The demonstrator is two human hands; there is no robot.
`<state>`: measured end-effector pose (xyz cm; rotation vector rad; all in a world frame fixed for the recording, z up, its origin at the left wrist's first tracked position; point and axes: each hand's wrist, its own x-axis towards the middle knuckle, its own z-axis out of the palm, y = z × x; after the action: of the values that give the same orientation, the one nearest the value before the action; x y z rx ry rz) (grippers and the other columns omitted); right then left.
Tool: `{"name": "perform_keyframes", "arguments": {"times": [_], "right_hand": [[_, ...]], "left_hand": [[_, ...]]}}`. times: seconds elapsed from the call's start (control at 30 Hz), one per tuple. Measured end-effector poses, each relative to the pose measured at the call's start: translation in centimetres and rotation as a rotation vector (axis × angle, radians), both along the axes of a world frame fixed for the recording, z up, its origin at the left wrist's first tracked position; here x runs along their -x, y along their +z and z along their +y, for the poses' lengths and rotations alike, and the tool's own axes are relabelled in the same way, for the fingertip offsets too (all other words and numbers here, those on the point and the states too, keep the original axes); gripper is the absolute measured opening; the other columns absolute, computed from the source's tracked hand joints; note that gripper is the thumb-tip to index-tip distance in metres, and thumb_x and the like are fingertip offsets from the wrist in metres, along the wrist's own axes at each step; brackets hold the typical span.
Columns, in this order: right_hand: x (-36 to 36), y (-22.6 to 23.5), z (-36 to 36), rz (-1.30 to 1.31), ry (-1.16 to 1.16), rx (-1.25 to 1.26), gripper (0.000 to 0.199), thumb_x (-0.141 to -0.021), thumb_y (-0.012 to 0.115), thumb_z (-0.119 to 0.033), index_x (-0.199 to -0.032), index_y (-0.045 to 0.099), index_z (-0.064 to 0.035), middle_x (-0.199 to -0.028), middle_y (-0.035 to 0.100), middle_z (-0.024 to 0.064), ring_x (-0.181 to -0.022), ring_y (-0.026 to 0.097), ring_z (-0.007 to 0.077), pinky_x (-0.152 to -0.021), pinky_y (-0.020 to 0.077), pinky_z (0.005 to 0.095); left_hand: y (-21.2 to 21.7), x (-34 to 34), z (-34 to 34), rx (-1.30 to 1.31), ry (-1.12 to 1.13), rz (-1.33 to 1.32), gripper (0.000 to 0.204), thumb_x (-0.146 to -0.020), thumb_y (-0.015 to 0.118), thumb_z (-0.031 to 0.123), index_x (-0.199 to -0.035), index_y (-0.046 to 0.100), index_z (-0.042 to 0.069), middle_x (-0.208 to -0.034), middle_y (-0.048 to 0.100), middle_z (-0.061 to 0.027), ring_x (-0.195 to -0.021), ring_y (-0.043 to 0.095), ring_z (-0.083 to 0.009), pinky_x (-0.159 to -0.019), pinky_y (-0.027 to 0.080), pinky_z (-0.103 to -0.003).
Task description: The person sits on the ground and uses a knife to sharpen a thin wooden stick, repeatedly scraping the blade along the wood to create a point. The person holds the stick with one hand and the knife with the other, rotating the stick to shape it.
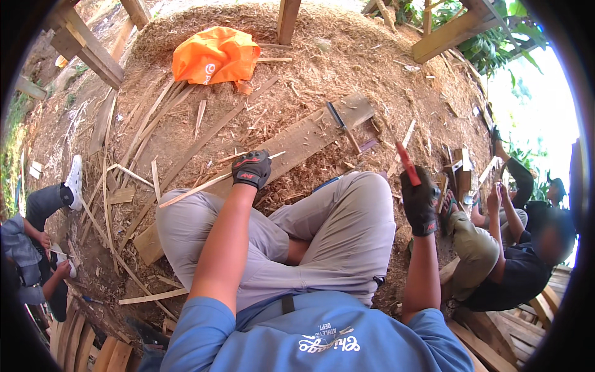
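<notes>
My left hand (250, 168), in a black glove with red marks, is closed around a thin pale wooden stick (192, 194). The stick slants across my left knee, and its pointed end sticks out past my fingers. Beyond my right knee, my right hand (419, 198), gloved alike, is closed on the red handle of a knife (406, 162). Its narrow blade points up and away from me, apart from the stick. A wide wooden plank (297, 142) runs diagonally in front of my crossed legs. Across its far end lies a tool with a dark straight blade and wooden handle (352, 140).
An orange bag (217, 57) lies on shavings-covered ground at the far side. Long wood strips (155, 121) are scattered to my left. One person (37, 254) sits at the left edge holding a small stick; others (514, 260) sit close on my right. Timber posts (288, 22) stand beyond.
</notes>
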<state>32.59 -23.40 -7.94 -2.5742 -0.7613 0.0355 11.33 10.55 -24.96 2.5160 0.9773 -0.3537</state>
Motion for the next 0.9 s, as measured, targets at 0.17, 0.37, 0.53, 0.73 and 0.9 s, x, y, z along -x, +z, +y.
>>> {"name": "perform_keyframes", "arguments": {"times": [0.17, 0.37, 0.53, 0.73, 0.9], "right_hand": [[2.8, 3.1, 3.0, 0.038, -0.057, -0.293, 0.025, -0.097, 0.074, -0.024, -0.103, 0.062, -0.0028, -0.082, 0.060, 0.0074, -0.072, 0.058, 0.0191, -0.067, 0.0484, 0.0366], [8.6, 0.1, 8.5, 0.241, 0.132, -0.315, 0.046, -0.099, 0.066, -0.014, -0.141, 0.052, -0.0018, -0.112, 0.067, 0.0159, -0.098, 0.068, 0.0249, -0.087, 0.0544, 0.0377], [11.2, -3.2, 7.2, 0.585, 0.162, -0.383, 0.061, -0.095, 0.064, -0.011, -0.152, 0.043, -0.0013, -0.115, 0.067, 0.0162, -0.100, 0.067, 0.0249, -0.092, 0.0530, 0.0405], [11.8, -2.2, 7.2, 1.042, -0.042, -0.627, 0.067, -0.092, 0.063, -0.009, -0.154, 0.041, 0.0021, -0.105, 0.066, 0.0080, -0.095, 0.065, 0.0199, -0.088, 0.0531, 0.0368], [12.6, -3.0, 8.6, 0.981, -0.203, -0.896, 0.060, -0.096, 0.066, -0.012, -0.150, 0.047, 0.0048, -0.113, 0.067, 0.0090, -0.098, 0.065, 0.0173, -0.089, 0.0528, 0.0328]], "left_hand": [[0.2, 0.5, 0.7, -0.055, 0.009, 0.095, 0.028, -0.093, 0.052, 0.021, -0.108, 0.072, 0.009, -0.112, 0.074, -0.0161, -0.104, 0.072, -0.0374, -0.086, 0.057, -0.050], [0.0, 0.0, 1.0, -0.010, -0.045, 0.086, 0.031, -0.094, 0.049, 0.021, -0.113, 0.071, 0.010, -0.117, 0.073, -0.0179, -0.108, 0.071, -0.0378, -0.089, 0.057, -0.051], [0.9, -0.7, 0.4, 0.019, -0.038, 0.060, 0.035, -0.097, 0.042, 0.021, -0.119, 0.068, 0.011, -0.121, 0.071, -0.0188, -0.112, 0.069, -0.0380, -0.093, 0.055, -0.052], [-1.0, -0.4, 0.6, -0.037, 0.006, 0.034, 0.031, -0.096, 0.047, 0.024, -0.112, 0.070, 0.008, -0.113, 0.073, -0.0196, -0.105, 0.071, -0.0384, -0.086, 0.056, -0.053], [-1.6, -0.4, 0.3, -0.055, 0.012, 0.027, 0.030, -0.096, 0.048, 0.026, -0.104, 0.073, 0.010, -0.104, 0.075, -0.0172, -0.100, 0.072, -0.0375, -0.082, 0.056, -0.052]]}}
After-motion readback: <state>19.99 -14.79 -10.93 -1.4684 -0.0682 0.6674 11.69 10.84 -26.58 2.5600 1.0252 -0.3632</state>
